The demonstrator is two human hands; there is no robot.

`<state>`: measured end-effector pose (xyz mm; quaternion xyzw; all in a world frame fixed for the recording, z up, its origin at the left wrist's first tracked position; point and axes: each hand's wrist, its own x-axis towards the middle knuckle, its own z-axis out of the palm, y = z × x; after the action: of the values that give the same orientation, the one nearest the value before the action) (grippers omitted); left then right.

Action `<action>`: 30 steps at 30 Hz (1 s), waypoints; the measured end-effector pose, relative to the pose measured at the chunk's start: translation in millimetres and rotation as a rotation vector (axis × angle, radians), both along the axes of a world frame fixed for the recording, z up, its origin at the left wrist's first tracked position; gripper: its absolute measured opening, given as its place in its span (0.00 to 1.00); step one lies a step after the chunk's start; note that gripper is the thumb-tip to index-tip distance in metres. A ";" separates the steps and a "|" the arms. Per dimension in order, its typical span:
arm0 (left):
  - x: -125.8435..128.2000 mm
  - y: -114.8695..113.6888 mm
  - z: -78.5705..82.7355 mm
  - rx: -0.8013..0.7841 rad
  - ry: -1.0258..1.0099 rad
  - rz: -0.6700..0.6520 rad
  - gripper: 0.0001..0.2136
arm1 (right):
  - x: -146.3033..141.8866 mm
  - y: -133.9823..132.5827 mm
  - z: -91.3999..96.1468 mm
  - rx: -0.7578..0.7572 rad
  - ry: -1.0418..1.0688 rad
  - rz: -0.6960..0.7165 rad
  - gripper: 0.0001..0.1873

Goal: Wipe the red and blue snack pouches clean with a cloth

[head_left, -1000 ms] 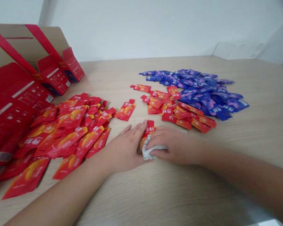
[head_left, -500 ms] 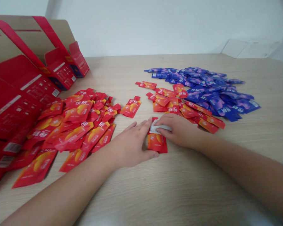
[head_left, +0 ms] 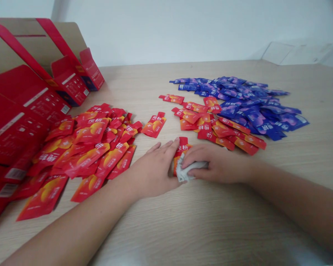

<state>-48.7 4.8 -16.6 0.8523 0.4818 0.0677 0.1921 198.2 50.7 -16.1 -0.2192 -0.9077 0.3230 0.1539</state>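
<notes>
Red sachet (head_left: 182, 148), upright between both hands, touching the fingertips of the left hand (head_left: 152, 171), spread wide. Crumpled silver foil (head_left: 185, 171), shifted lower since moments earlier, pinched under the curled fingers of the right hand (head_left: 215, 164). Loose red sachets (head_left: 94, 147) left of the fingers; blue sachets (head_left: 246, 107) beyond them.

Probably a small packing room: red sachets (head_left: 91, 131) and flat-folded red cartons (head_left: 69, 85) crowd a wooden table (head_left: 211, 210).
</notes>
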 end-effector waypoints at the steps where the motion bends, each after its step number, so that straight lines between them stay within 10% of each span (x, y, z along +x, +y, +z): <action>1: -0.1 -0.1 0.1 0.007 -0.002 0.002 0.51 | -1.0 3.5 -1.7 0.026 -0.018 -0.055 0.10; 14: 4.0 -6.9 -2.6 0.095 0.018 -0.217 0.34 | 1.0 33.5 -23.3 0.235 0.208 -0.657 0.09; 25: -2.1 -6.4 8.3 0.303 0.030 0.050 0.27 | 7.1 28.6 -20.6 0.280 0.380 -0.705 0.09; 30: -2.3 -3.2 14.7 0.193 0.070 -0.091 0.16 | 5.9 27.3 -18.5 0.271 0.362 -0.619 0.08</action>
<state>-51.0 1.6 -1.9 0.8898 0.4401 0.0750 0.0949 204.1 78.0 -34.6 -0.4001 -0.7911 0.1718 0.4296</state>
